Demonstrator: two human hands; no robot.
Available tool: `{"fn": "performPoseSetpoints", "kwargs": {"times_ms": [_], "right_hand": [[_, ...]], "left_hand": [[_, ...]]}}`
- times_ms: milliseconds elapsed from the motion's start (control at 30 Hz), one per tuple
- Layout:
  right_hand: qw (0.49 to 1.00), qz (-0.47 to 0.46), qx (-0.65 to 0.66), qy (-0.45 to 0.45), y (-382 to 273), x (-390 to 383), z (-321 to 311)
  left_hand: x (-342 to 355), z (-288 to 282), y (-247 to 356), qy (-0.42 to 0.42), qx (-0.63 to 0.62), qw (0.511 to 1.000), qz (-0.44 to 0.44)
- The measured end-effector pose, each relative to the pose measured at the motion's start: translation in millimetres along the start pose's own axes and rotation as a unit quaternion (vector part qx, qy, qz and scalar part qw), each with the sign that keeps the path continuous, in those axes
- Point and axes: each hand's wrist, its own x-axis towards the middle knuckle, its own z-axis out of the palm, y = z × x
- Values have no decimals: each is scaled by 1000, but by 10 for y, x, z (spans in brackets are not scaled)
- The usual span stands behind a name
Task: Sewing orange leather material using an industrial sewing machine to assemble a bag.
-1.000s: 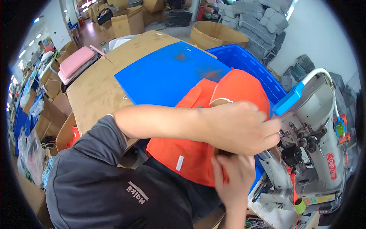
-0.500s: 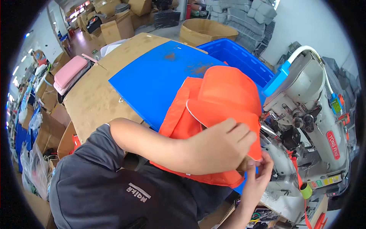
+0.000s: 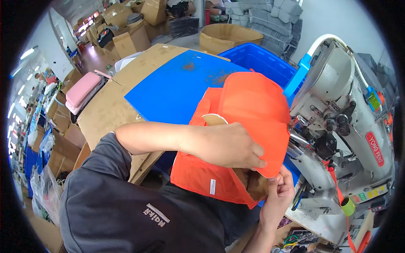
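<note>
A bright orange fabric bag piece (image 3: 255, 101), with a boxy raised top and a loose lower panel, lies over the near edge of the table beside the sewing machine. A small white label (image 3: 212, 187) shows on its lower panel, and brown lining (image 3: 255, 185) shows in the opening. My left hand (image 3: 232, 145) reaches across from the left, its fingers closed on the front edge of the orange fabric. My right hand (image 3: 282, 189), coming up from below, pinches the corner of that edge between thumb and fingers.
A grey sewing machine (image 3: 354, 126) stands close on the right, with an orange strap (image 3: 335, 185) running down it. Behind the blue board (image 3: 168, 92) sits a blue crate (image 3: 270, 63). A pink case (image 3: 84, 90) rests at the table's left edge; cardboard boxes (image 3: 133, 40) fill the back.
My left hand has shifted left and down along the fabric edge. The lower panel has dropped open, exposing more brown lining and the white label. My right hand still pinches near the corner.
</note>
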Motion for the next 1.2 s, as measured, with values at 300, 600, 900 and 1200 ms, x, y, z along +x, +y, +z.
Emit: {"fn": "performPoseSetpoints", "kwargs": {"times_ms": [300,600,900,1200], "right_hand": [[998,-19,62,-15,99,276,15],[995,-34,91,17,91,558,83],[995,-20,94,-8,142,679,-80],[986,82,108,93,69,447,-19]], "left_hand": [[155,-91,-221,-38,10,999,15],[287,-36,-522,2,13,1000,8],[114,318,-216,323,107,940,35],[87,350,-73,24,5,998,-60]]}}
